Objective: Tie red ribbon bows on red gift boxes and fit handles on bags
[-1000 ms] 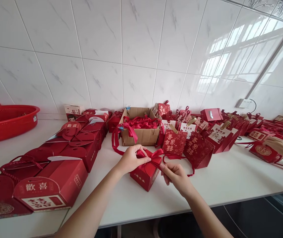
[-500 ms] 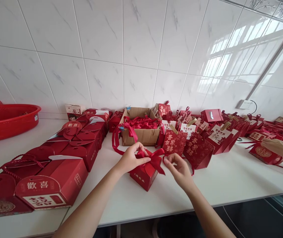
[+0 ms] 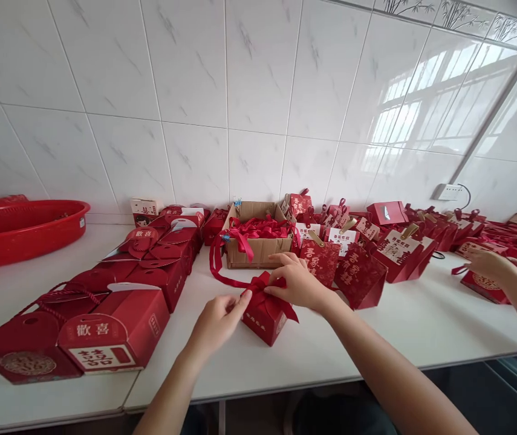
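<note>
A small red gift box [image 3: 259, 324] stands on the white table in front of me, with a red ribbon bow [image 3: 288, 309] across its top. My left hand [image 3: 222, 319] is at the box's left side, thumb and forefinger pinched on the ribbon. From the right, my right hand [image 3: 298, 283] reaches over the box and pinches the ribbon near the knot, partly hiding the bow. A ribbon strip [image 3: 226, 279] curves from the cardboard box behind toward the gift box.
Behind stands an open cardboard box [image 3: 258, 260] full of red ribbons. Red gift boxes [image 3: 113, 326] line the left, near a red plastic basin [image 3: 26, 238]. Red gift bags [image 3: 362, 275] crowd the right. At far right, a co-worker's hands [image 3: 494, 269] handle another red box [image 3: 485, 286].
My right hand has moved left from beside the bow onto its knot. My left hand has dropped from the bow's top to its left side. The view has shifted slightly.
</note>
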{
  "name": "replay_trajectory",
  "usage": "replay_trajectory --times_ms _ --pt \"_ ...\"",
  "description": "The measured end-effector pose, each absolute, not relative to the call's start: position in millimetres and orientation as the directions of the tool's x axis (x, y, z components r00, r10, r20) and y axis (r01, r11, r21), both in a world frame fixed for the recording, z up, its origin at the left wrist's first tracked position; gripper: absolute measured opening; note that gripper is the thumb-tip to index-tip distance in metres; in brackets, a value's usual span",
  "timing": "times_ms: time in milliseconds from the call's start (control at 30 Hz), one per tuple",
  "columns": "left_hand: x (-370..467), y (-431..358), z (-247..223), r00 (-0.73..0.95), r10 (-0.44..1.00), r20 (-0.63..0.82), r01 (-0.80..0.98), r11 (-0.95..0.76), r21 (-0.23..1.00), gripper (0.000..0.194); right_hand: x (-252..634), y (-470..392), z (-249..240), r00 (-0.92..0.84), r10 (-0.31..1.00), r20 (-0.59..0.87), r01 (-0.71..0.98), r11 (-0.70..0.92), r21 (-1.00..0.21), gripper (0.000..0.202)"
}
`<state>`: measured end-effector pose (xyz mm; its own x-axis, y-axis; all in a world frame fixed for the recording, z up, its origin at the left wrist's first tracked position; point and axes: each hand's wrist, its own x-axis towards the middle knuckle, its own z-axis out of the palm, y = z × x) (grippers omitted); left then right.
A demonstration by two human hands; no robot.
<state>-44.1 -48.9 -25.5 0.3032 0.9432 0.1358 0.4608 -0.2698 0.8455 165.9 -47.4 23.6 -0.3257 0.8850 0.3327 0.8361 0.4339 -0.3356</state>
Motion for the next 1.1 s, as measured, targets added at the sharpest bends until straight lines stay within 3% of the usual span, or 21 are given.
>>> replay_trajectory --times_ms 200,633,967,1100 --pt "-34.9 -53.3 -34.4 0.302 0.942 0.145 0.259 -0.228 0.939 0.046 164.7 -48.0 9.8 -0.252 0.901 0.353 0.788 0.402 -0.466 0.013" --pt "-41.5 -59.0 -39.6 0.317 0.942 0.115 0.202 -0.186 0.962 0.042 167.6 -44.7 -2.1 -0.276 0.895 0.35 0.749 0.428 -0.505 0.015" --pt "-48.6 -58.5 -36.8 0.375 0.923 0.087 0.273 -0.199 0.941 0.039 168.8 -42.7 -7.6 -0.256 0.893 0.37 0.727 0.43 -0.536 0.016" --pt "-52.8 -54.8 -27.5 0.276 0.951 0.14 0.353 -0.236 0.905 0.033 177.3 -45.9 -3.5 -0.289 0.872 0.395 0.668 0.479 -0.57 0.014"
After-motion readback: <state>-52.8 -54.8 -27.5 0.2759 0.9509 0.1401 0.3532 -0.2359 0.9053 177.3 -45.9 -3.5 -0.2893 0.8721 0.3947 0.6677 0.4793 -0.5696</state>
